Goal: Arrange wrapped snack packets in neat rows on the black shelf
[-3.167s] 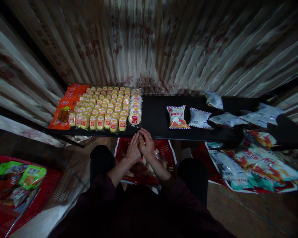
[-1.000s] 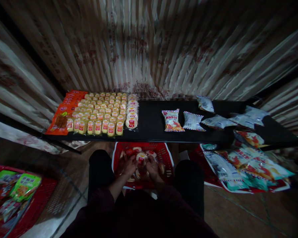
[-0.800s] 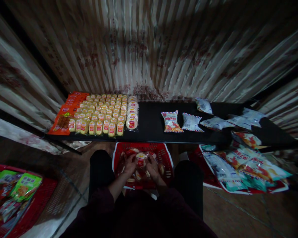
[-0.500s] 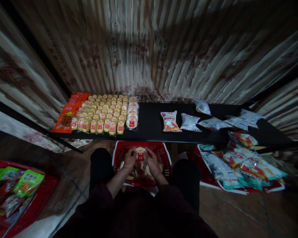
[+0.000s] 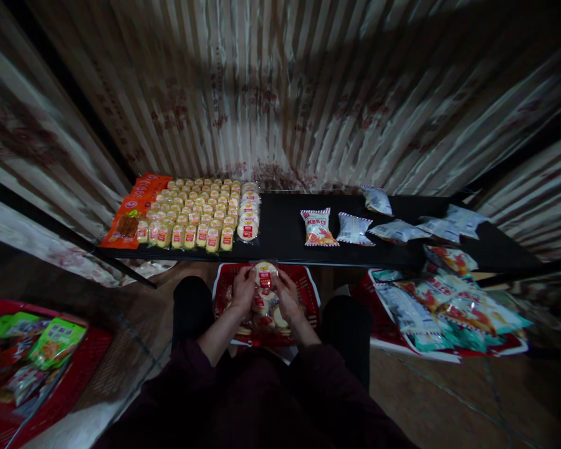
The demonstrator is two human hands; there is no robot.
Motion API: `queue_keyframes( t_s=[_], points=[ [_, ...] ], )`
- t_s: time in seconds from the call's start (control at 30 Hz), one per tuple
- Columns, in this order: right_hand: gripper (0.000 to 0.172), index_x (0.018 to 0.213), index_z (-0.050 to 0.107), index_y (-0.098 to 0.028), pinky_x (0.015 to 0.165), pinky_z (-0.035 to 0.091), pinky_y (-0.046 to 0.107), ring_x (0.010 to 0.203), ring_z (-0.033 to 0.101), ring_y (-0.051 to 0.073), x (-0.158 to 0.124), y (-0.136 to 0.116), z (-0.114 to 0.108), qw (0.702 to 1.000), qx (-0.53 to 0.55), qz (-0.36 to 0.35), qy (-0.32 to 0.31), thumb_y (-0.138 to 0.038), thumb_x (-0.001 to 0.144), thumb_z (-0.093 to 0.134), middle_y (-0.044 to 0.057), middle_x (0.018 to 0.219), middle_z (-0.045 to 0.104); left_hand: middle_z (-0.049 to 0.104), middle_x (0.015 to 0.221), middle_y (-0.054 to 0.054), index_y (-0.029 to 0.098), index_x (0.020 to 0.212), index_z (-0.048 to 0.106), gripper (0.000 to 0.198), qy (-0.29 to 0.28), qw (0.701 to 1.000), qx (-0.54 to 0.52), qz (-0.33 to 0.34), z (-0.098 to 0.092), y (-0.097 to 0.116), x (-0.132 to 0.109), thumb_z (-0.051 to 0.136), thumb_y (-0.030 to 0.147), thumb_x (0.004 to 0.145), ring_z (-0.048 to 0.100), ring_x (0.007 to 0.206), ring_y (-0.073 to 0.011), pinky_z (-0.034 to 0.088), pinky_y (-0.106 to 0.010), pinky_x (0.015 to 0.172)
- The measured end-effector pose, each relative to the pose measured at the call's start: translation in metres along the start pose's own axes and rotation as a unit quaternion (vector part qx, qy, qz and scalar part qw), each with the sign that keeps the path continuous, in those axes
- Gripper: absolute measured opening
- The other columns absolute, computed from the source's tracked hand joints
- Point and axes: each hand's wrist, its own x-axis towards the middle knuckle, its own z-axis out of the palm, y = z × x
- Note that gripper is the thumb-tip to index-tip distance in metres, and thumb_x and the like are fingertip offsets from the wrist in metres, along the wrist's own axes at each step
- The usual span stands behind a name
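Note:
Between my two hands is a round wrapped cracker pack (image 5: 265, 274) with a red label, held over a red basket (image 5: 312, 293). My left hand (image 5: 244, 290) grips its left edge and my right hand (image 5: 286, 294) its right edge, both with fingers closed. Below them, more round wrapped crackers (image 5: 264, 320) lie in the basket. Ahead on the black shelf (image 5: 280, 227), a column of the same round packs (image 5: 248, 229) stands beside rows of small yellow wrapped cakes (image 5: 195, 212).
An orange snack bag (image 5: 133, 209) lies at the shelf's left end. Several white snack bags (image 5: 318, 228) are scattered on its right half. A basket of large snack bags (image 5: 449, 308) stands at right, another red basket (image 5: 91, 349) with green packets at left. Striped curtains (image 5: 262, 93) hang behind.
Both hands have risen slightly toward the shelf's front edge with the round cracker pack, uncovering more of the packs in the basket. The view has shifted a little.

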Motion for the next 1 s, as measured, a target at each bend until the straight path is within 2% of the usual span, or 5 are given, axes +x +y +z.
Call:
queue_keyframes(
  t_s=[0.17,0.33,0.5,0.83,1.0],
  points=[
    [0.048,0.107,0.068,-0.023,0.073,0.054,0.035,0.082,0.067,0.022,-0.001,-0.016,0.005,0.998,0.051,0.016,-0.012,-0.048,0.067,0.073,0.004,0.097,0.074,0.064,0.074,-0.001,0.016,0.083,0.062,0.018,0.011,1.000,-0.019,0.001,0.007,0.008,0.005,0.054,0.031,0.080,0.056,0.062,-0.0111,0.044,-0.022,0.057],
    [0.057,0.117,0.064,-0.024,0.070,0.054,0.033,0.080,0.067,0.021,-0.005,-0.032,0.012,0.990,0.126,0.042,-0.037,-0.039,0.063,0.078,0.004,0.098,0.073,0.065,0.074,-0.002,0.017,0.079,0.062,0.015,0.026,0.999,-0.005,0.032,0.009,0.014,0.013,0.056,0.031,0.079,0.058,0.065,-0.0120,0.045,-0.022,0.060],
    [0.060,0.118,0.063,-0.025,0.073,0.054,0.033,0.085,0.067,0.021,-0.009,-0.038,0.015,0.983,0.165,0.050,-0.062,-0.031,0.061,0.080,0.003,0.102,0.072,0.065,0.075,-0.002,0.017,0.079,0.062,0.015,0.042,0.997,0.026,0.061,0.008,0.013,0.019,0.056,0.031,0.080,0.058,0.067,-0.0128,0.045,-0.023,0.063],
    [0.064,0.121,0.061,-0.023,0.071,0.055,0.037,0.081,0.068,0.023,-0.003,-0.040,0.012,0.993,0.113,0.030,-0.029,-0.038,0.060,0.079,0.006,0.102,0.073,0.067,0.098,-0.007,0.019,0.101,0.060,0.021,0.033,0.993,0.058,0.098,0.011,0.015,0.012,0.057,0.028,0.082,0.063,0.089,-0.0188,0.048,-0.033,0.084],
    [0.060,0.119,0.062,-0.022,0.071,0.055,0.036,0.082,0.068,0.023,0.001,-0.039,0.011,0.997,0.074,0.001,-0.003,-0.041,0.064,0.075,0.007,0.102,0.073,0.062,0.107,-0.009,0.019,0.107,0.059,0.027,0.070,0.978,0.117,0.157,0.014,0.028,0.000,0.057,0.021,0.080,0.059,0.099,-0.0203,0.044,-0.036,0.095]
  ],
)
